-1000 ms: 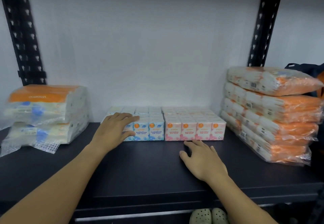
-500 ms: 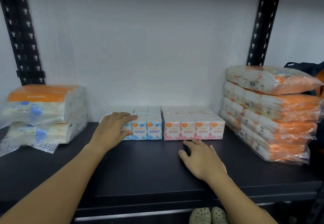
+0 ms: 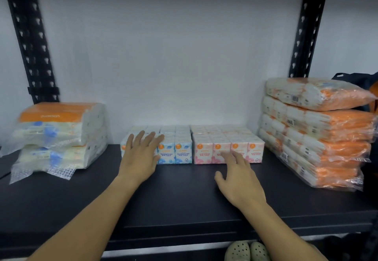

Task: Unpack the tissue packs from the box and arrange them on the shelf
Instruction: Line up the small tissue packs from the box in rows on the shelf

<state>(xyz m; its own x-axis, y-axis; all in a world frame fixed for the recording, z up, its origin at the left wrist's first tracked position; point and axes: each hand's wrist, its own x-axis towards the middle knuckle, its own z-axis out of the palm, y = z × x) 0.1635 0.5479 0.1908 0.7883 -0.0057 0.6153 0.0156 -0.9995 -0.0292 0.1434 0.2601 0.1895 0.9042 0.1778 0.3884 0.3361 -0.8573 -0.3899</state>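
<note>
Apparently flat left hand (image 3: pixel 141 154) against blue packs (image 3: pixel 176 152), open right hand (image 3: pixel 239 179) before pink packs (image 3: pixel 227 148), gripping nothing

The left hand (image 3: pixel 141 154) covered the front of the leftmost blue tissue packs (image 3: pixel 175 152), and the dark bag (image 3: pixel 360 81) at the shelf's (image 3: pixel 184 195) right end was cut off by the frame edge.

Lighting: even and soft; we find the white back wall (image 3: pixel 163 56) bright and the dark matte shelf board (image 3: pixel 184 199) dim. Glare: faint sheen on the orange plastic-wrapped tissue bundles (image 3: pixel 327 138). Blur: we note smearing on the left hand (image 3: pixel 141 154). Distortion: the black perforated uprights (image 3: pixel 30 42) lean outward at the edges.
</note>
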